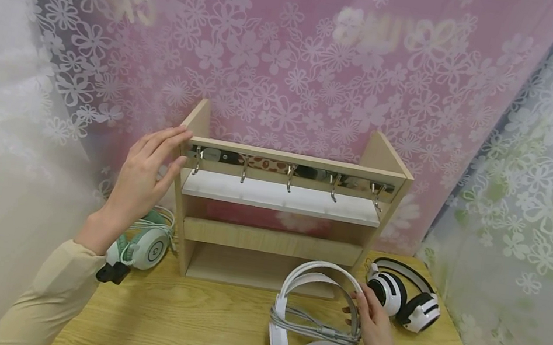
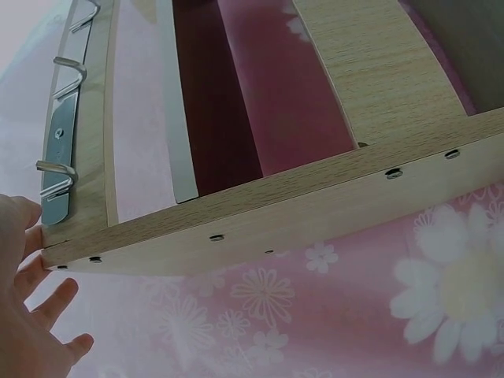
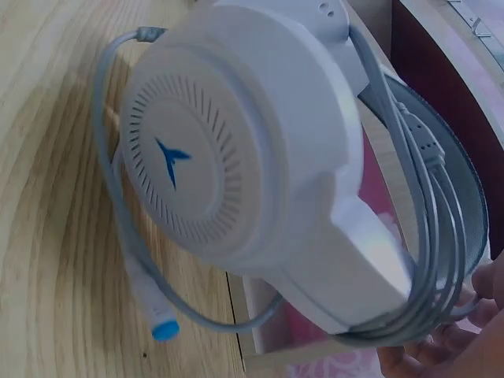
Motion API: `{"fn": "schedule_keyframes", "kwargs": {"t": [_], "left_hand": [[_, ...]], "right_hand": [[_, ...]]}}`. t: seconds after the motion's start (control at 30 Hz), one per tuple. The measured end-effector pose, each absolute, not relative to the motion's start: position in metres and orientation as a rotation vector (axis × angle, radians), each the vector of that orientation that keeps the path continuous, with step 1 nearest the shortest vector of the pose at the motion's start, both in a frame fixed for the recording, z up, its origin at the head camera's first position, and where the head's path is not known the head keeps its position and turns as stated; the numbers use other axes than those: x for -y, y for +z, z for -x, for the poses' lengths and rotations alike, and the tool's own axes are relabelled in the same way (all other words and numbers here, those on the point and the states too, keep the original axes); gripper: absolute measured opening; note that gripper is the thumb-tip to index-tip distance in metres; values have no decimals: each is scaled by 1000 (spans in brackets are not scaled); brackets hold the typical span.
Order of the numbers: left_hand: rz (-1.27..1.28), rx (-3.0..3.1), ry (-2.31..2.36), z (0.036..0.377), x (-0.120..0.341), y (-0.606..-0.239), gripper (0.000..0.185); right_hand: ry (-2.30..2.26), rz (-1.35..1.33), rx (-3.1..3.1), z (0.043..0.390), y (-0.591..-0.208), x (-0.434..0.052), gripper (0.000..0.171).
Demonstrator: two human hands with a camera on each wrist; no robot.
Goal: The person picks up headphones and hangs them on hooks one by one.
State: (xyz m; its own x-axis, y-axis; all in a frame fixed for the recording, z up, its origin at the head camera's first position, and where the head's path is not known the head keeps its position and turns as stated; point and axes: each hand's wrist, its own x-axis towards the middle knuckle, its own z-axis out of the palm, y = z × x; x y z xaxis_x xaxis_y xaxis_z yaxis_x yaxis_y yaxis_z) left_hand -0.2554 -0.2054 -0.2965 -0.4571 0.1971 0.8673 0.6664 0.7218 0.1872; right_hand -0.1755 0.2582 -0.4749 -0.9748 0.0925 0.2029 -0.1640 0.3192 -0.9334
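Three headsets sit on this wooden surface (image 1: 213, 317). Closest to me is the white headset (image 1: 311, 319), and my right hand (image 1: 374, 327) has its fingers curled round the headband's right side where the grey cable (image 1: 313, 326) is bundled. Just past that hand lies a black-and-white headset (image 1: 404, 299). My left hand (image 1: 145, 177) is pretty much flat, straight fingers touching the top left corner of the wooden hook rack (image 1: 282, 208). Below that wrist there's a mint green headset (image 1: 146, 245).
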Motion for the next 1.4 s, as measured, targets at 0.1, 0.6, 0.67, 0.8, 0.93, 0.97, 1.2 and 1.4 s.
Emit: {"fn": "schedule_keyframes", "kwargs": {"t": [0.1, 0.6, 0.67, 0.8, 0.93, 0.97, 1.2, 1.4], "left_hand": [[655, 2010, -649, 255, 205, -296, 45], [645, 2018, -647, 255, 205, -297, 45], [644, 2018, -647, 255, 205, -297, 45], [647, 2011, -647, 255, 205, -297, 45], [651, 2008, -646, 255, 205, -297, 45], [651, 2008, -646, 255, 205, -297, 45], [652, 2012, -645, 255, 205, -297, 46], [649, 2019, -638, 255, 204, -297, 45]], "right_hand": [[1707, -77, 2360, 178, -474, -254, 42], [1865, 18, 2349, 178, -469, -245, 43], [1903, 33, 2337, 178, -469, -245, 44], [1952, 31, 2315, 178, -468, -244, 45], [1967, 15, 2296, 178, -467, -243, 44], [1966, 10, 2291, 178, -466, -243, 44], [1965, 4, 2282, 177, -462, -239, 42], [1926, 7, 2291, 177, -458, -238, 40]]}}
